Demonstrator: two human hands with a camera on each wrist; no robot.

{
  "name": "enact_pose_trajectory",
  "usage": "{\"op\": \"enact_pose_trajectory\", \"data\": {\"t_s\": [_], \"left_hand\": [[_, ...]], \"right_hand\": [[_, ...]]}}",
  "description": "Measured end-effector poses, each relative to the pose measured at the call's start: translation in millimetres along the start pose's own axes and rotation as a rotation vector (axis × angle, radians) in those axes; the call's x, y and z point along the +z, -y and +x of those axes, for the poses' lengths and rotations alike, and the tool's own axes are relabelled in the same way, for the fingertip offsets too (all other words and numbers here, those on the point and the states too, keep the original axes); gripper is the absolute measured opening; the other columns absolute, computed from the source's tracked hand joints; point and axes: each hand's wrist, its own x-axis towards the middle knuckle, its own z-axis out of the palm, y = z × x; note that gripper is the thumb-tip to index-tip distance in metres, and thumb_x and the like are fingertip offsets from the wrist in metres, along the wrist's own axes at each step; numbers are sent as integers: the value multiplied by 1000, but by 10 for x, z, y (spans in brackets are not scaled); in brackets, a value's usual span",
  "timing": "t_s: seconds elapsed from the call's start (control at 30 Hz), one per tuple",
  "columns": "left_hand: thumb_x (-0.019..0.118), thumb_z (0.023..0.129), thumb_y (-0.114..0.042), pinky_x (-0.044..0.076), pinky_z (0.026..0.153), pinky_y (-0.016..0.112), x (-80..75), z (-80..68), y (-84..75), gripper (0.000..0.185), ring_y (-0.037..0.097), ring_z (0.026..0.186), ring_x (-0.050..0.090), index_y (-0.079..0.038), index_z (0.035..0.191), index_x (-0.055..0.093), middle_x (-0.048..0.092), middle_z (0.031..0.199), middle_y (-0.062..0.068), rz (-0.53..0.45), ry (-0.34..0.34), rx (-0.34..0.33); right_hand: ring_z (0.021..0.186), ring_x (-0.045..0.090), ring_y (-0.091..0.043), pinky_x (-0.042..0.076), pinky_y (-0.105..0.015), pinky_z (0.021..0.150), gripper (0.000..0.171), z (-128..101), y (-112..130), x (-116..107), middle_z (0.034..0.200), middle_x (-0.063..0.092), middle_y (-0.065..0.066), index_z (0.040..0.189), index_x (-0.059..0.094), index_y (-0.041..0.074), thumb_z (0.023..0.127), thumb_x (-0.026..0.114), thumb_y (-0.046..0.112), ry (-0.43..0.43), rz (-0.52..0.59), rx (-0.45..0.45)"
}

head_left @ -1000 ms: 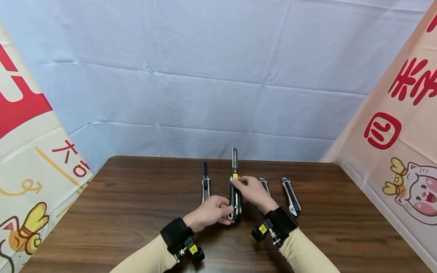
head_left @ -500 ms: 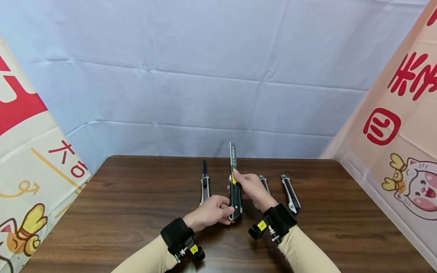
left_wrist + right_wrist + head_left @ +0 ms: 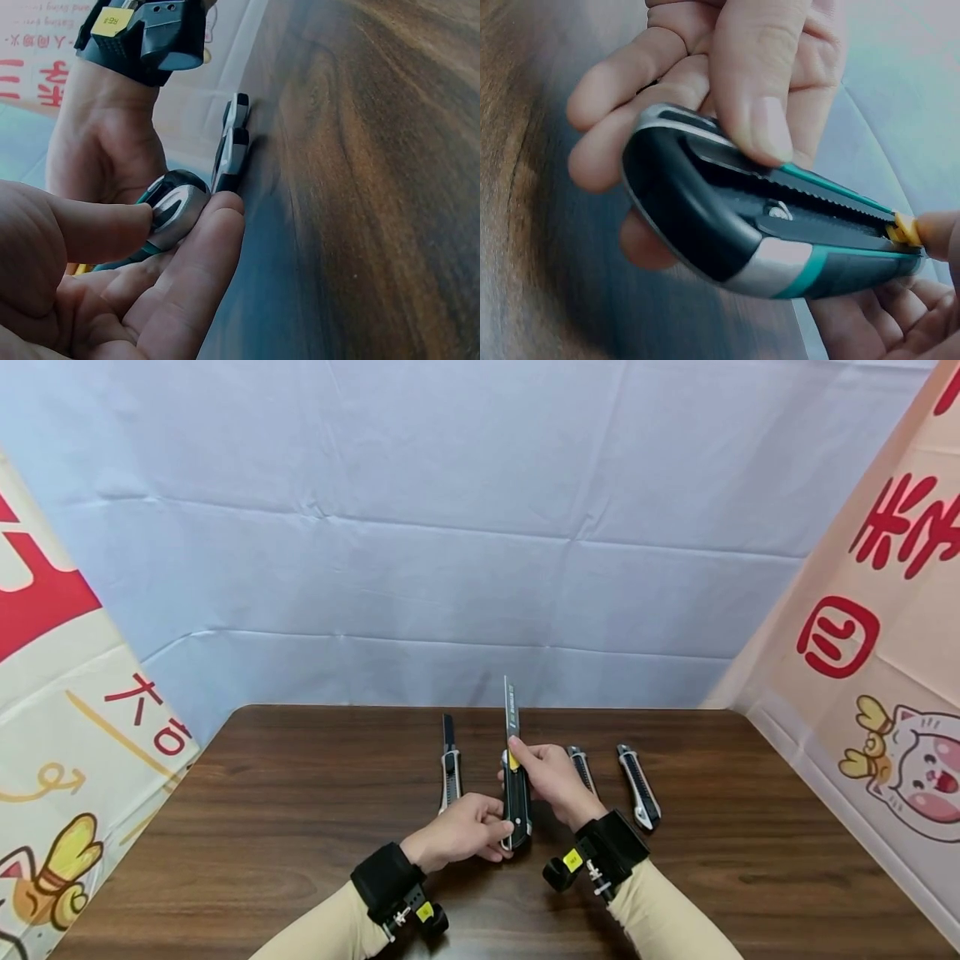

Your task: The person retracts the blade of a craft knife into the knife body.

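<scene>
A black, green and silver snap-off utility knife (image 3: 517, 802) is held upright in front of me, its long blade (image 3: 512, 706) extended away. My left hand (image 3: 465, 833) pinches its rear end between thumb and fingers, which the left wrist view shows close on the silver butt. Further forward, my right hand (image 3: 558, 781) grips the knife's front, thumb on the yellow slider (image 3: 904, 227). In the right wrist view the slider sits at the far end of the toothed slot in the black handle (image 3: 686, 199). The right fingers behind the handle are mostly hidden in the head view.
Left of the held knife lies another utility knife (image 3: 451, 772) with a dark blade out. Two more, a partly hidden knife (image 3: 581, 767) and a silver-black knife (image 3: 639, 787), lie to the right. The wooden table (image 3: 262, 810) ends at a pale cloth backdrop (image 3: 450, 568).
My right thumb has moved onto the yellow slider. The knife has turned slightly, its blade tip shifting a little left. My left hand keeps its pinch on the rear end.
</scene>
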Motion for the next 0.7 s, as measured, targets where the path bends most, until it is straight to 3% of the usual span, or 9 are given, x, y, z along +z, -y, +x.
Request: {"op": "enact_pose_trajectory", "data": {"t_s": [0.37,0.7], "left_hand": [[51,100,-7,62,73,34,-3,-26,8,28,30,86,73,9,121,58,71,103,26,25,1,-14],[54,99,-7,62,70,33,5,-52,-11,24,27,81,73,7,117,61,72,98,24,38,-20,-25]], "right_hand": [[88,72,-17,61,-35,78,51,22,-44,22,105,73,-19,123,64,0,102,47,43,-1,7,6],[81,72,-17,61,-35,76,53,13,-18,19,100,73,-16,120,65,-1,102,47,46,33,-6,10]]}}
